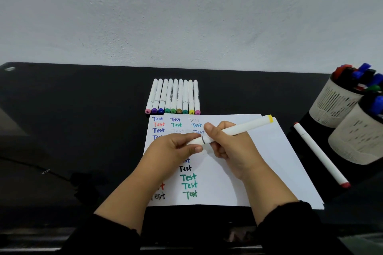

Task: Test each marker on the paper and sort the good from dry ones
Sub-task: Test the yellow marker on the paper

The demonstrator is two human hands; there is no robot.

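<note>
White marker (234, 129), yellow end cap, at frame centre: your left hand (176, 149) pinches its cap, right hand (226, 143) grips its barrel.

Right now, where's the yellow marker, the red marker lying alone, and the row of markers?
yellow marker (238, 129), head view, white barrel.
red marker (320, 154), head view, mid barrel.
row of markers (174, 97), head view, middle barrel.

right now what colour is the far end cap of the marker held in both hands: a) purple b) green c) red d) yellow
d, the marker that the left hand and right hand hold over the paper ends in a yellow cap at its far, upper-right end.
</note>
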